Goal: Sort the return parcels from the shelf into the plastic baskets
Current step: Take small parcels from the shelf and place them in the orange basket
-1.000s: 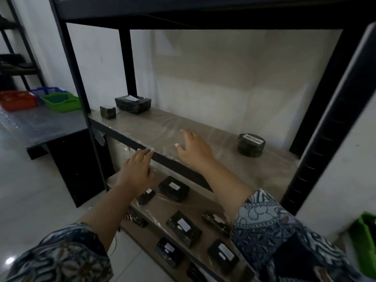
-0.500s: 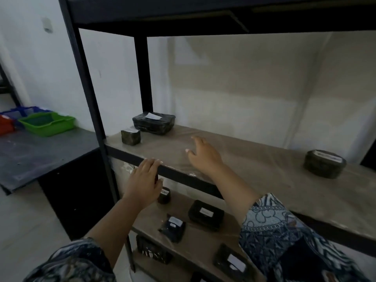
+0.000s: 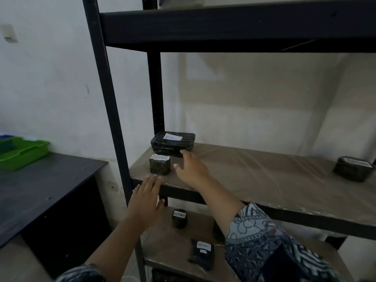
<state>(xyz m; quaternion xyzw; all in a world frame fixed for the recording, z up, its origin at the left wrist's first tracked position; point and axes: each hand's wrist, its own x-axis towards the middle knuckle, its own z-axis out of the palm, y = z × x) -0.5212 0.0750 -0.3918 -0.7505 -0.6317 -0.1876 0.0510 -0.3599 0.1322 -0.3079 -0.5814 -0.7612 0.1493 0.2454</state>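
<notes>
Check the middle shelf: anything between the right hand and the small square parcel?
Nothing. The head view shows only a narrow strip of bare shelf between the right hand and the small square parcel; they are apart.

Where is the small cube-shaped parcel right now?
In the head view the cube parcel sits near the left front corner of the middle shelf, just in front of the flat parcel and just left of the right hand.

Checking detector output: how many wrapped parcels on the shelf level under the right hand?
3: flat parcel back left, small cube parcel in front of it, round parcel far right. More may sit past the frame's right edge.
</notes>
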